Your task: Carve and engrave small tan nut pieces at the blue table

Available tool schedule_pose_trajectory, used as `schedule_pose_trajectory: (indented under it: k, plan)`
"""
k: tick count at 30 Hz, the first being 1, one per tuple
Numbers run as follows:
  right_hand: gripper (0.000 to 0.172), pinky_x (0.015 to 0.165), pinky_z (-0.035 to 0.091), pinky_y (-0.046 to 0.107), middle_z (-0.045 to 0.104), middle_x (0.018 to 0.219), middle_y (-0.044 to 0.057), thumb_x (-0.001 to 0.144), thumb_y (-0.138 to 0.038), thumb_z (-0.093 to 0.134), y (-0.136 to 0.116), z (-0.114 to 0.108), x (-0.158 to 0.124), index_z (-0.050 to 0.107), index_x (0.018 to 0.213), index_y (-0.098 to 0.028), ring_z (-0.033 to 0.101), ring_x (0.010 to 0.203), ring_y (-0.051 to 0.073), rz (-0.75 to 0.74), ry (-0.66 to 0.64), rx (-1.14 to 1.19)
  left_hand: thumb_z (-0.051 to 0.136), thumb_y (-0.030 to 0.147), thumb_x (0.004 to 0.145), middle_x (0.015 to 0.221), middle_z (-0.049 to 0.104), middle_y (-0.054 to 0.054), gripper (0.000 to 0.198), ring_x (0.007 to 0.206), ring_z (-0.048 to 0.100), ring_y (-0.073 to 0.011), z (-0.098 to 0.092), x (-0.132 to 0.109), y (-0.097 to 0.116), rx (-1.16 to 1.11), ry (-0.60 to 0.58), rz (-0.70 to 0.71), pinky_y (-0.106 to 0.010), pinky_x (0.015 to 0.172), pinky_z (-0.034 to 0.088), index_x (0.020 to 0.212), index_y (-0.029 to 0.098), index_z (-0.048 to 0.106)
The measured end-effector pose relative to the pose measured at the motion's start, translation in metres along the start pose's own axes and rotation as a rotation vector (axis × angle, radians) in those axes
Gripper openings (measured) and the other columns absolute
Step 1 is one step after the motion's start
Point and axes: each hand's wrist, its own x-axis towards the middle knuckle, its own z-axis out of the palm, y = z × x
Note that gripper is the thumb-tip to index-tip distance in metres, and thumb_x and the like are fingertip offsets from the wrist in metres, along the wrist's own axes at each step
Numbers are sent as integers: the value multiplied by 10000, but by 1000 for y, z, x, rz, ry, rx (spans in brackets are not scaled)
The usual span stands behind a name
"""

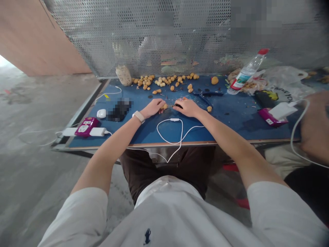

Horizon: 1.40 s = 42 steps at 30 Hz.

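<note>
My left hand (pixel 153 108) and my right hand (pixel 186 107) meet near the middle of a blue work table (pixel 164 133). The fingers of my left hand pinch a small round tan fruit (pixel 164 106). My right hand grips a small black-handled tool (pixel 178 106), with a thin metal tip pointing toward that fruit. Beyond my hands lies a scattered row of similar tan fruits (pixel 164 81). A single fruit (pixel 209 108) rests just right of my right hand. A white cable (pixel 174 133) loops on the table below my wrists.
A dark pair of pliers (pixel 205 96) lies at the right, near a plastic bottle with a red cap (pixel 248 70) and a plastic bag (pixel 285 82). A magenta power strip (pixel 86 127) sits at the left. A perforated metal screen (pixel 154 34) stands behind. A co-worker's arm (pixel 316 127) enters at the right.
</note>
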Motion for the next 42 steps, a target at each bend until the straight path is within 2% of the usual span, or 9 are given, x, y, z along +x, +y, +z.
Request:
schedule_pose_trajectory:
  k: [11, 15, 19, 28, 32, 38, 42]
  plan:
    - [742, 984, 548, 504, 930, 1309, 236, 1288, -772, 385, 1, -3, -4, 849, 1419, -208, 820, 1192, 465, -4, 14, 4, 544, 69, 1344, 656, 676, 40, 556, 568, 595, -84, 4, -3, 8, 24, -15, 10, -243, 625, 484, 811, 208, 616]
    - [745, 995, 548, 513, 932, 1342, 231, 1283, -784, 390, 2, -3, -4, 853, 1421, -216, 822, 1186, 466, 8, 16, 4, 558, 79, 1342, 652, 684, 26, 553, 573, 602, -97, 3, -2, 6, 29, -12, 13, -247, 629, 484, 808, 211, 618]
    - [759, 1004, 554, 524, 932, 1290, 221, 1281, -800, 372, 4, -2, -3, 856, 1407, -230, 819, 1161, 468, 12, 10, -5, 581, 93, 1338, 677, 708, 5, 553, 589, 616, -106, 3, 0, 5, 26, -10, 21, -252, 643, 490, 800, 214, 620]
    - [1029, 894, 524, 491, 915, 1193, 218, 1229, -990, 168, 7, -1, -3, 848, 1377, -231, 818, 1087, 455, -8, 16, -11, 568, 95, 1342, 677, 699, 7, 550, 590, 624, -107, 3, 4, 0, 34, -8, 29, -269, 653, 506, 809, 220, 629]
    - [1020, 881, 519, 486, 915, 1186, 207, 1218, -1016, 192, 9, 0, -2, 849, 1339, -246, 810, 1044, 441, -13, 25, -3, 580, 109, 1341, 685, 706, 1, 542, 596, 625, -114, 2, 5, -2, 47, -7, 31, -276, 658, 507, 813, 219, 634]
    - [907, 909, 529, 494, 921, 1241, 221, 1262, -908, 252, 12, 4, -1, 847, 1367, -232, 812, 1095, 455, -14, 37, -31, 580, 126, 1346, 694, 712, 8, 508, 599, 631, -93, 1, 9, -9, 41, -31, 63, -237, 645, 506, 848, 213, 628]
    - [931, 959, 544, 507, 916, 1209, 222, 1264, -918, 239, 15, 6, 0, 850, 1363, -222, 805, 1107, 460, -26, 43, -25, 573, 141, 1354, 708, 720, 8, 502, 605, 639, -87, 0, 12, -13, 54, -43, 76, -216, 647, 501, 858, 213, 611]
